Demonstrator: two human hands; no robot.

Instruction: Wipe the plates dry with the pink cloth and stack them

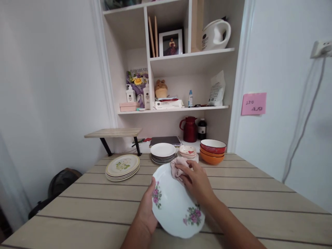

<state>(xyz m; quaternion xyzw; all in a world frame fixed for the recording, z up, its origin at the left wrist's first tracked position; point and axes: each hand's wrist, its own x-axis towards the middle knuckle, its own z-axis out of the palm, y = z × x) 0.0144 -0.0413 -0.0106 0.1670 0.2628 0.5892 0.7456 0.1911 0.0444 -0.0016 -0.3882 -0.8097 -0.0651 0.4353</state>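
Observation:
A white oval plate [173,204] with pink flower sprays is tilted up above the table. My left hand [148,209] grips it by the left rim, thumb on the front face and the other fingers hidden behind. A crumpled pale pink cloth [177,168] is pinched in my right hand [195,180] and pressed against the plate's upper rim. Behind the plate stands a stack of white plates [163,150], and beside it are small patterned dishes [187,151].
On the slatted table [90,204], yellow-rimmed plates [122,166] are stacked at left and red and orange bowls [212,152] at back right. A small raised shelf [114,132] stands back left. A red jug [190,129] and dark bottle [202,129] sit behind.

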